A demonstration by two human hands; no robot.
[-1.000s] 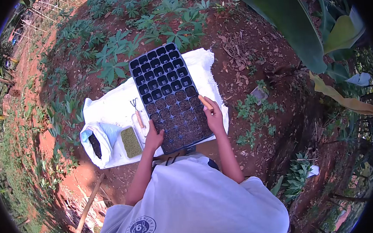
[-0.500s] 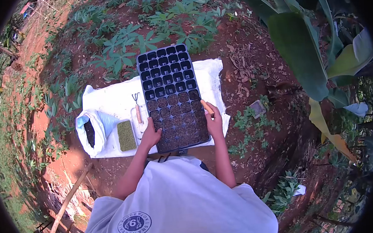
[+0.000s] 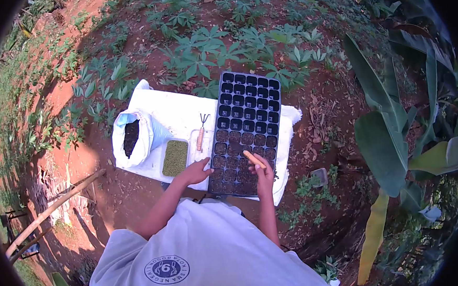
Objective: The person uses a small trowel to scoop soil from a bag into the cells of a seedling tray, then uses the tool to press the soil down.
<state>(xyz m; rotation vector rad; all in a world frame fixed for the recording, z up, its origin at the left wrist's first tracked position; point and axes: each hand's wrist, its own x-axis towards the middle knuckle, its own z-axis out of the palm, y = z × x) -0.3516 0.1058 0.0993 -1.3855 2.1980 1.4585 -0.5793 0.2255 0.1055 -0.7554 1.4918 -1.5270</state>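
A black seedling tray (image 3: 247, 105) lies on a white sheet (image 3: 174, 112) on the red soil. Its near rows hold dark soil; the far rows are hollow. My left hand (image 3: 195, 172) rests on the tray's near left edge, fingers spread, holding nothing. Over the filled near cells, my right hand (image 3: 265, 173) grips a short wooden stick (image 3: 253, 159) that points up and left.
An open white sack of dark soil (image 3: 132, 137) stands at the sheet's left. Beside it is a small container of green granules (image 3: 176, 158) and a hand rake (image 3: 201, 132) with a wooden handle. Leafy plants ring the sheet; a wooden pole (image 3: 49, 211) lies left.
The view has swung, so the tray and sheet now sit further right and tilted. My right hand has shifted from the tray's right edge onto the filled cells. The left hand stays at the tray's edge.
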